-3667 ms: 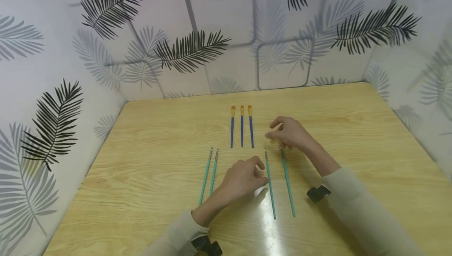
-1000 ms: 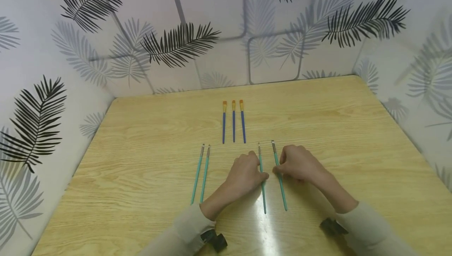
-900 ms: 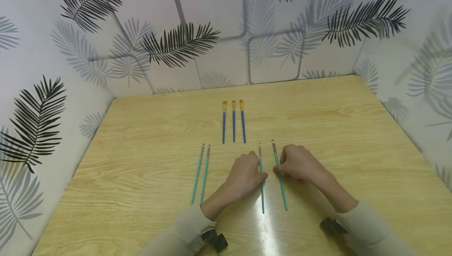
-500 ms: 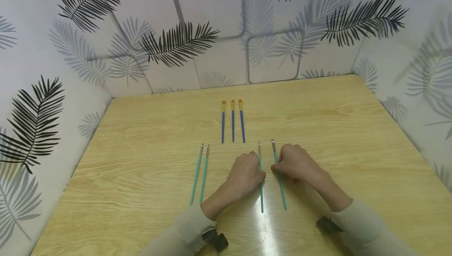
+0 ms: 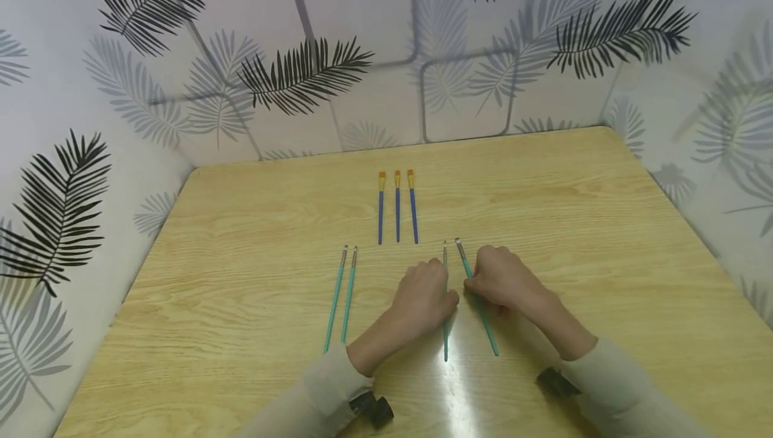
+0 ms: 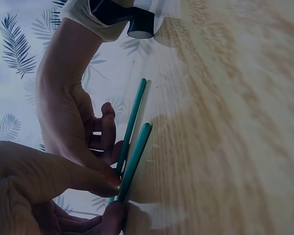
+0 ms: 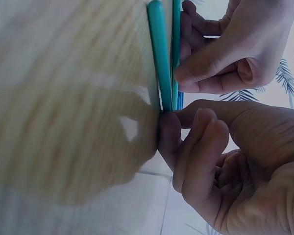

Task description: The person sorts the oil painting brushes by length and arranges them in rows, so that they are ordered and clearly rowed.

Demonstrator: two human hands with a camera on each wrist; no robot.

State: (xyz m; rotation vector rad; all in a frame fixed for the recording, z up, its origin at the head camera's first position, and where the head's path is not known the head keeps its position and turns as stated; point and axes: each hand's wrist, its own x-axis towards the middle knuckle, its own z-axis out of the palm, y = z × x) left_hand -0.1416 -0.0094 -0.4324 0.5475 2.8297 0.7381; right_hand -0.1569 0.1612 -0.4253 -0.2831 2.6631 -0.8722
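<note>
Two teal-handled paintbrushes lie side by side under my hands in the head view, bristle ends pointing away. My left hand (image 5: 423, 294) pinches the left paintbrush (image 5: 446, 341) near its middle, standing almost straight. With thumb and forefinger, my right hand (image 5: 504, 280) pinches the right paintbrush (image 5: 488, 331), which slants so its bristle end leans toward the other. The left wrist view shows the left brush's handle (image 6: 137, 154) between thumb and finger. In the right wrist view the right brush's handle (image 7: 159, 54) runs close along the table from my fingertips.
Two more teal paintbrushes, one (image 5: 335, 297) and another (image 5: 349, 300), lie close together left of my left hand. Farther back, three blue-handled paintbrushes (image 5: 397, 213) form a row. The wooden table (image 5: 241, 223) meets a leaf-patterned wall (image 5: 374, 102) behind and at the sides.
My right hand came down from near the brush tips and took hold of the right brush. That brush's bristle end has since swung left; the left brush's handle end shifted slightly left.
</note>
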